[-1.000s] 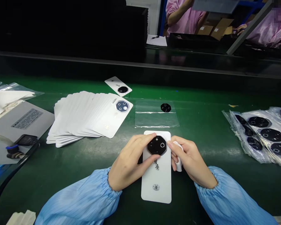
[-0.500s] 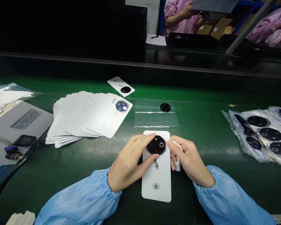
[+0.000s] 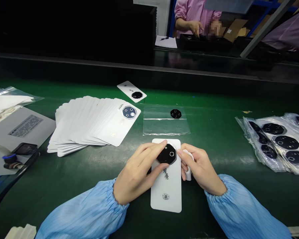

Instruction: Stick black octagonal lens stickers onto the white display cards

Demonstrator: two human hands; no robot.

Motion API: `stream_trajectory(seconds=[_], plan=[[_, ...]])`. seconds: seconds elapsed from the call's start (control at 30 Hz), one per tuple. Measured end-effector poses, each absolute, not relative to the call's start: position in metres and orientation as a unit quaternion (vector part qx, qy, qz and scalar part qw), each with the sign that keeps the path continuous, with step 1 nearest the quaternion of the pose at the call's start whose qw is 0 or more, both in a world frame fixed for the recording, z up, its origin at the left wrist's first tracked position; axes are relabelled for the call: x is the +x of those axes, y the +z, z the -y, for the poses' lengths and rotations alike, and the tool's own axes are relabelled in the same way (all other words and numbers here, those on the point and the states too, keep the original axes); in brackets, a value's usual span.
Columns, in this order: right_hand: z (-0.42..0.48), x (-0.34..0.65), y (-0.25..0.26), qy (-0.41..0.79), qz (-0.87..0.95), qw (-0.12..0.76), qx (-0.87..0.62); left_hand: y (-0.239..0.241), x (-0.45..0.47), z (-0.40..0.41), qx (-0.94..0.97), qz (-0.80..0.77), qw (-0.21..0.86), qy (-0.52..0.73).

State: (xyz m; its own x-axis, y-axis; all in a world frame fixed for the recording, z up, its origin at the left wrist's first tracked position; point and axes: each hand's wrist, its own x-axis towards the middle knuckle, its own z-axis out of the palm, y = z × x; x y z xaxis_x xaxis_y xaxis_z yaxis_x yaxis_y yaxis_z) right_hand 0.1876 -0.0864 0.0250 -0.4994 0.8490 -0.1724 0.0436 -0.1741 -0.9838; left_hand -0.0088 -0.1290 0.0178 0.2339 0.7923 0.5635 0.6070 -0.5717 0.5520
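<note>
A white phone back cover (image 3: 166, 186) with a black octagonal camera lens plate (image 3: 166, 154), dark lettering and a round emblem stands out between my hands. My left hand (image 3: 137, 172) grips it from the left, fingers over the plate's upper left edge and thumb at its lower edge. At the cover's right edge, the thumb and index finger of my right hand (image 3: 198, 166) pinch close to the plate. A folded white cloth (image 3: 188, 172) is tucked in that hand's curled fingers. What lies under the cover is hidden.
Left of my hands, white back covers (image 3: 97, 122) lie fanned in a stack. Beyond are another cover (image 3: 131, 91) and a clear bag (image 3: 161, 127) with a black lens plate (image 3: 175, 114). Bagged lens plates (image 3: 287, 142) lie right, a grey box (image 3: 27, 126) left. A co-worker's hand (image 3: 195, 28) shows behind.
The single cover at the back has shifted slightly right. My hands have barely moved on the cover. Behind, the co-worker's hands have come down from a raised panel.
</note>
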Motion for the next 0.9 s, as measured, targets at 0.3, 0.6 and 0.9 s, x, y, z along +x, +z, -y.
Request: stream_trajectory(seconds=[0.3, 0.6, 0.9], plan=[[0.0874, 0.1865, 0.0247, 0.647, 0.568, 0.303, -0.407, 0.0185, -0.0081, 0.1263, 0.787, -0.435, 0.095, 0.427], [0.0878, 0.1855, 0.026, 0.667, 0.533, 0.259, -0.451, 0.0161, -0.0084, 0.1272, 0.787, -0.44, 0.091, 0.423], [0.0869, 0.1805, 0.0259, 0.657, 0.529, 0.263, -0.468, 0.0122, -0.0033, 0.1279, 0.784, -0.452, 0.118, 0.409]])
